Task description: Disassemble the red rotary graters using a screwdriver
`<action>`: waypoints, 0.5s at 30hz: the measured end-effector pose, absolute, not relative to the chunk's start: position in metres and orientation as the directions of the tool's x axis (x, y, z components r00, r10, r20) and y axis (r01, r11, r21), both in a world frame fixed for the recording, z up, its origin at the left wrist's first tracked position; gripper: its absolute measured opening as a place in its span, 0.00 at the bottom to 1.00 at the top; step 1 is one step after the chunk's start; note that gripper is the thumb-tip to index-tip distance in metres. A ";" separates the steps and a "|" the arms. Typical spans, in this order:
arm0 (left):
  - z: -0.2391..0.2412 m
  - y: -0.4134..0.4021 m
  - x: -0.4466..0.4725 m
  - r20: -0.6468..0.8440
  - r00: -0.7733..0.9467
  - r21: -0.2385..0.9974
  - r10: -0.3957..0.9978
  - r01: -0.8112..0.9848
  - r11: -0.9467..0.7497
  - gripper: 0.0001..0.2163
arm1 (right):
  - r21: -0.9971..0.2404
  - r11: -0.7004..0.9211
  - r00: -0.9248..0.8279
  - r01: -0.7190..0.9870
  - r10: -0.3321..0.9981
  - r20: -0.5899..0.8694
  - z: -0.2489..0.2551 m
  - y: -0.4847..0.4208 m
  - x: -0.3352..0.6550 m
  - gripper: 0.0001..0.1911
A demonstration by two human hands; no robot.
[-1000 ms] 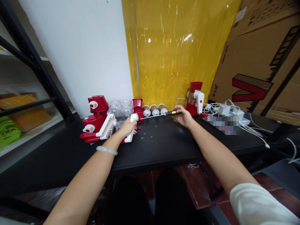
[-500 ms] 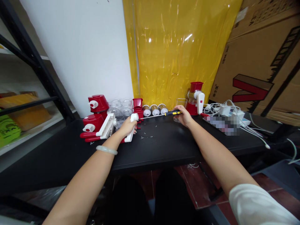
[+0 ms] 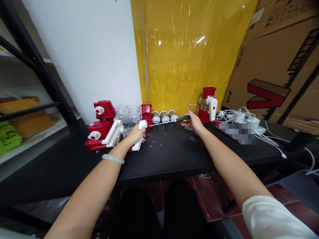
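My left hand (image 3: pixel 136 134) is closed around a white crank handle (image 3: pixel 139 141) with a red grip at its lower end, held just above the black table. In my right hand (image 3: pixel 194 123) is a screwdriver (image 3: pixel 183 118) with a black and yellow handle. Its thin shaft points left, and the tip meets or nearly meets the round white end of the crank; exact contact is too small to tell. Several tiny screws (image 3: pixel 156 145) lie on the table between the hands. A clear cup (image 3: pixel 193 109) stands behind my right hand.
Red housings (image 3: pixel 103 109) and more white crank handles (image 3: pixel 113 134) sit at left, beside clear plastic parts (image 3: pixel 127 114). Several grater drums (image 3: pixel 164 117) lie at the back. An assembled red and white grater (image 3: pixel 208 104) stands right, near tangled white cables (image 3: pixel 239 116) and a blurred flat device (image 3: pixel 235 131).
My right fingers have shifted on the screwdriver handle, and the handle appears turned. The left hand and the crank have stayed almost still.
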State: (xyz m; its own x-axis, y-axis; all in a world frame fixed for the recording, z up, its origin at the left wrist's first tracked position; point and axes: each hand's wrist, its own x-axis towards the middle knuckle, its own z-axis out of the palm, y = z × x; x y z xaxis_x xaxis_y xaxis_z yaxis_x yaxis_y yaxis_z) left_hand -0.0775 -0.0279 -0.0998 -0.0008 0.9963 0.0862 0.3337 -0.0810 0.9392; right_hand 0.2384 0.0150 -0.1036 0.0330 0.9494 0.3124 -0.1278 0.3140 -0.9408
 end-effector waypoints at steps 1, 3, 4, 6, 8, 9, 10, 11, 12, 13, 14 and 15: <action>-0.100 -0.027 -0.078 0.084 -0.003 0.940 0.996 0.332 -0.079 0.14 | -0.946 0.323 0.061 -0.030 0.945 0.321 -0.105 0.016 0.239 0.17; -0.101 -0.026 -0.079 0.081 -0.004 0.940 0.997 0.334 -0.075 0.13 | -0.931 0.360 0.101 0.057 0.926 0.364 -0.107 0.018 0.239 0.16; -0.101 -0.026 -0.079 0.080 -0.002 0.939 0.997 0.335 -0.075 0.13 | -0.924 0.383 0.100 0.021 0.918 0.383 -0.107 0.018 0.240 0.14; -0.101 -0.027 -0.078 0.080 0.000 0.939 0.997 0.336 -0.075 0.13 | -0.904 0.403 0.054 -0.147 0.915 0.399 -0.105 0.015 0.240 0.09; -0.100 -0.028 -0.077 0.079 -0.003 0.939 0.997 0.336 -0.074 0.12 | -0.871 0.384 -0.021 -0.305 0.912 0.410 -0.102 0.012 0.241 0.08; -0.100 -0.029 -0.077 0.079 -0.009 0.938 0.997 0.339 -0.071 0.12 | -0.862 0.370 -0.047 -0.347 0.911 0.410 -0.101 0.011 0.240 0.08; -0.099 -0.029 -0.077 0.078 -0.014 0.937 0.997 0.342 -0.069 0.12 | -0.864 0.355 -0.055 -0.357 0.915 0.399 -0.101 0.010 0.240 0.09; -0.099 -0.029 -0.077 0.077 -0.020 0.936 0.997 0.346 -0.066 0.13 | -0.878 0.342 -0.041 -0.336 0.926 0.376 -0.101 0.010 0.240 0.09; -0.099 -0.029 -0.077 0.076 -0.026 0.934 0.997 0.351 -0.062 0.13 | -0.901 0.330 -0.020 -0.282 0.937 0.350 -0.101 0.011 0.240 0.12; -0.099 -0.029 -0.077 0.073 -0.031 0.933 0.997 0.356 -0.058 0.14 | -0.925 0.323 0.009 -0.200 0.945 0.328 -0.102 0.012 0.239 0.14; -0.099 -0.029 -0.077 0.071 -0.034 0.931 0.997 0.362 -0.054 0.14 | -0.942 0.320 0.037 -0.107 0.948 0.317 -0.104 0.013 0.239 0.17; -0.099 -0.028 -0.077 0.069 -0.033 0.929 0.997 0.367 -0.052 0.14 | -0.946 0.323 0.061 -0.028 0.945 0.321 -0.105 0.015 0.238 0.19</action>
